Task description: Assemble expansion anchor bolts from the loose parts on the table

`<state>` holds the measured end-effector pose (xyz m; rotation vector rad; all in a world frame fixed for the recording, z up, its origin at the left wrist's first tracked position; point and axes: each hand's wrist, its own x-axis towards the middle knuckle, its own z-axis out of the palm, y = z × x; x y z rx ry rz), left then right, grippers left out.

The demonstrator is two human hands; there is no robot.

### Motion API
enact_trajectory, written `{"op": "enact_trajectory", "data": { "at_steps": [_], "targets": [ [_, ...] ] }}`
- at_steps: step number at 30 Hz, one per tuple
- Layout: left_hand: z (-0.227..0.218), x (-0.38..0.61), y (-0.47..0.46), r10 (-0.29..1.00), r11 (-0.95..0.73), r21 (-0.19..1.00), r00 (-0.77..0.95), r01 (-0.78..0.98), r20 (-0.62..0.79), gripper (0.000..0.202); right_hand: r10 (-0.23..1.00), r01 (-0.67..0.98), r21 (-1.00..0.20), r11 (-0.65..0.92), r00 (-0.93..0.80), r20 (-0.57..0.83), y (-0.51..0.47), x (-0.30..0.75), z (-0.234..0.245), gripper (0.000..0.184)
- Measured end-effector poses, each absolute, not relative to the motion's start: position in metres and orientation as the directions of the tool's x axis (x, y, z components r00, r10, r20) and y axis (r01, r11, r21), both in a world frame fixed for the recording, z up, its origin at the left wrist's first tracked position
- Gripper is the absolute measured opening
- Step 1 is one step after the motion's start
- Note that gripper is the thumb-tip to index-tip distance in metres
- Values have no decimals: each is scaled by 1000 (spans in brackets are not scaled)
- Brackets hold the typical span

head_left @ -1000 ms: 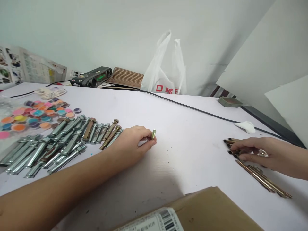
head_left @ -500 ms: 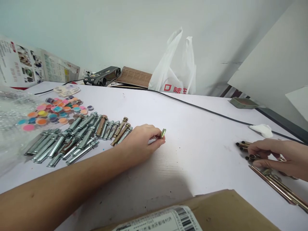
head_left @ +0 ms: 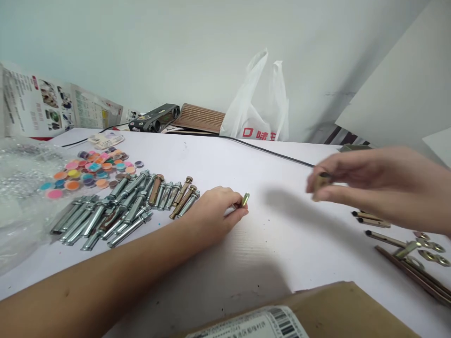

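Observation:
My left hand point(head_left: 216, 209) rests on the white table, thumb and fingers pinched round a small brass-coloured bolt point(head_left: 245, 199); its tip points up and the rest is hidden. My right hand point(head_left: 384, 183), slightly blurred, is raised above the table at the right. A short metal sleeve point(head_left: 321, 180) is pinched in its fingers, its dark open end showing. Below that hand lie loose sleeves point(head_left: 385, 238), nuts and washers point(head_left: 428, 255), and long rods point(head_left: 412, 274). Left of my left hand is a pile of expansion bolts point(head_left: 123, 202), mostly silver, some brownish.
Coloured discs point(head_left: 95, 166) and a clear plastic bag point(head_left: 24, 188) lie at the left. A cardboard box point(head_left: 327, 305) stands at the front edge. Along the back are a black cable point(head_left: 268, 151), a white carrier bag point(head_left: 253, 112) and a bamboo mat point(head_left: 200, 116).
My right hand has lifted from the sleeves and moved left and up with a sleeve in its fingers. My left hand still holds the bolt. The view has shifted slightly.

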<state>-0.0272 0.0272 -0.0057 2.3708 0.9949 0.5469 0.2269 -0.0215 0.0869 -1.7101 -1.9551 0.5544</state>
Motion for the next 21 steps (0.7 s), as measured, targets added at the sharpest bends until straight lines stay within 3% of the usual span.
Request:
{"op": "enact_trajectory", "data": {
  "at_steps": [2, 4, 9, 16, 21],
  "targets": [
    [-5, -28, 27, 733, -613, 585, 658, 532, 170, 18, 949, 654, -692, 304, -272, 159, -9, 193, 86, 22],
    [-4, -28, 27, 730, -621, 578, 659, 529, 180, 17, 927, 528, -771, 356, -302, 222, 3, 168, 78, 22],
    [-6, -28, 28, 740, -616, 568, 649, 546, 178, 18, 921, 323, -897, 301, -341, 186, 18, 145, 51, 28],
    [-8, -27, 29, 744, -612, 577, 641, 541, 188, 19, 942, 324, -897, 301, -246, 228, 5, 148, 46, 21],
    [-7, -27, 28, 737, -620, 578, 646, 530, 198, 18, 910, 337, -868, 363, -326, 254, 0, 146, 38, 18]
  ]
}}
